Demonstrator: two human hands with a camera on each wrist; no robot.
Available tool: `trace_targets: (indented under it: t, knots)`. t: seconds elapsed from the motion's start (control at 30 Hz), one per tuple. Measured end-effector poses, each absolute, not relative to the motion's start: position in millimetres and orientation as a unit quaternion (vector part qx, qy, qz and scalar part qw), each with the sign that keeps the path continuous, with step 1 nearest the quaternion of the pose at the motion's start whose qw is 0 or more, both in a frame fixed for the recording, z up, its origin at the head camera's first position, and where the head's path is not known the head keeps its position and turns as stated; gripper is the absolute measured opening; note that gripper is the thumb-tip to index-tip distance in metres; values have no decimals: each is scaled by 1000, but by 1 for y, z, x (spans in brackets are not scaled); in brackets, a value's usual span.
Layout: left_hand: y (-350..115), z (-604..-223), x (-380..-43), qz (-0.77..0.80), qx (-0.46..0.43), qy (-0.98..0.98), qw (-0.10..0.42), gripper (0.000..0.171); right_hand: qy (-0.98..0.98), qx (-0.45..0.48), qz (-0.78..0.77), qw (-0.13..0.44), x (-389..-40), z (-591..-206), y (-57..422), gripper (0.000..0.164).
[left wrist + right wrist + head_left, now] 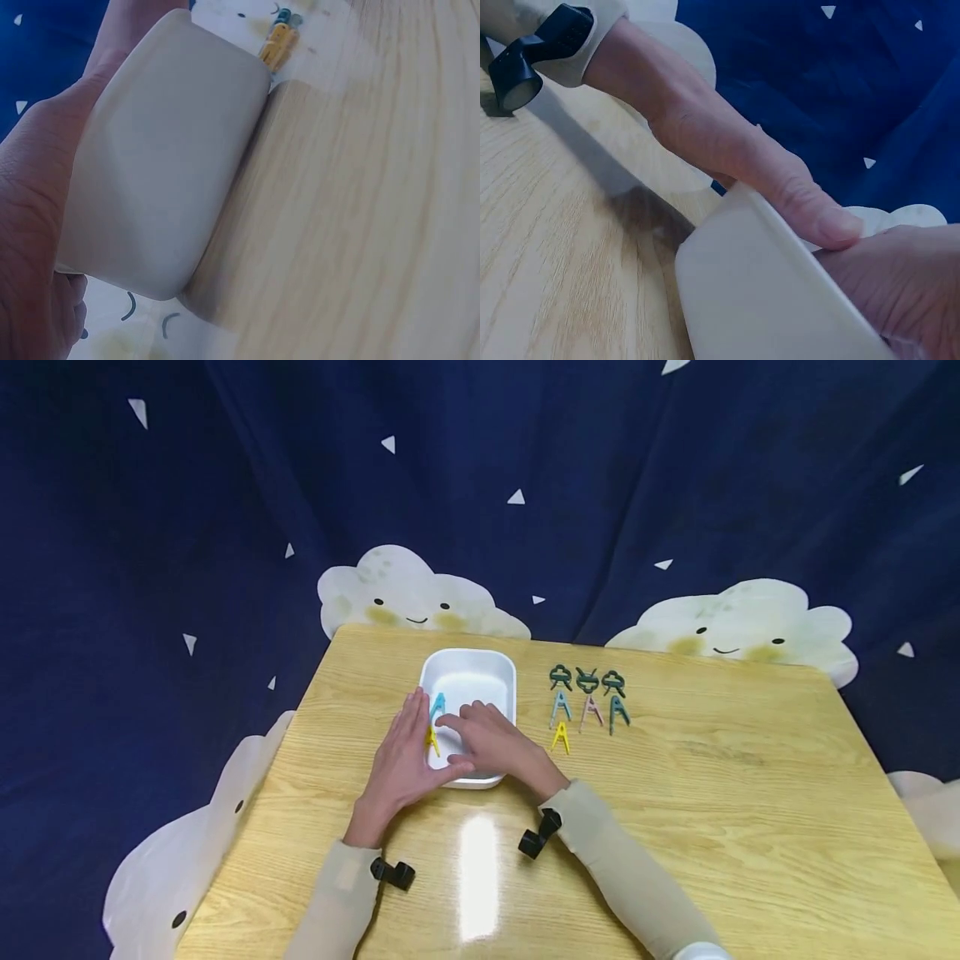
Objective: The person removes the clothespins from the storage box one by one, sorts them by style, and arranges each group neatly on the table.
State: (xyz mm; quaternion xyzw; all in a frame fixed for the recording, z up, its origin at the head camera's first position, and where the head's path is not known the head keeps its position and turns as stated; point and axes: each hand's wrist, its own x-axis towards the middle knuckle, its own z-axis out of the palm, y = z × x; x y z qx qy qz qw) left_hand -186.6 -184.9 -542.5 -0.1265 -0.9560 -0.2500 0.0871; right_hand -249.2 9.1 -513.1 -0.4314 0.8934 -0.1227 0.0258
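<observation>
A white rectangular tub (468, 660) stands on the table, a light blue clothespin (438, 703) and a yellow clothespin (432, 739) inside along its left wall. My left hand (401, 760) lies against the tub's left side, fingers straight, thumb across the near rim. Reaching in over the near right rim, my right hand (487, 739) extends its index finger to the two clothespins; whether it touches them cannot be told. Its other fingertips are partly hidden. In the left wrist view, the tub's outer wall (165, 165) hides its inside. The left thumb (836, 225) meets the right hand (904, 277).
Right of the tub lie several dark green clips (587, 681) in a row. Below them are a light blue clothespin (560, 706), a pink clothespin (591, 712), a dark teal clothespin (617, 712) and a yellow clothespin (561, 737). A dark blue curtain (480, 485) hangs behind the table.
</observation>
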Motion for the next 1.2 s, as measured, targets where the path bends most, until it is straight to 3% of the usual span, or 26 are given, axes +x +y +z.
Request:
trace_targets:
  t: [0.23, 0.47, 0.57, 0.7, 0.87, 1.2]
  knots:
    - [-185, -541, -188, -249, -131, -956, 88, 135, 874, -466, -120, 74, -251, -515, -4, 33]
    - [-185, -539, -190, -237, -127, -959, 92, 135, 895, -424, -135, -14, -257, -514, -8, 17]
    - [-186, -540, -189, -233, -125, -960, 96, 135, 908, -396, -126, -44, -264, -515, -11, 25]
    - [-184, -543, -187, -235, -123, -959, 98, 134, 922, -378, -79, -6, -271, -517, -11, 47]
    - [-181, -545, -186, -239, -124, -959, 93, 134, 929, -361, -63, 49, -275, -516, -5, 44]
    - [-184, -544, -186, -248, -119, -957, 94, 134, 928, -364, -73, 16, -271, -514, 4, 38]
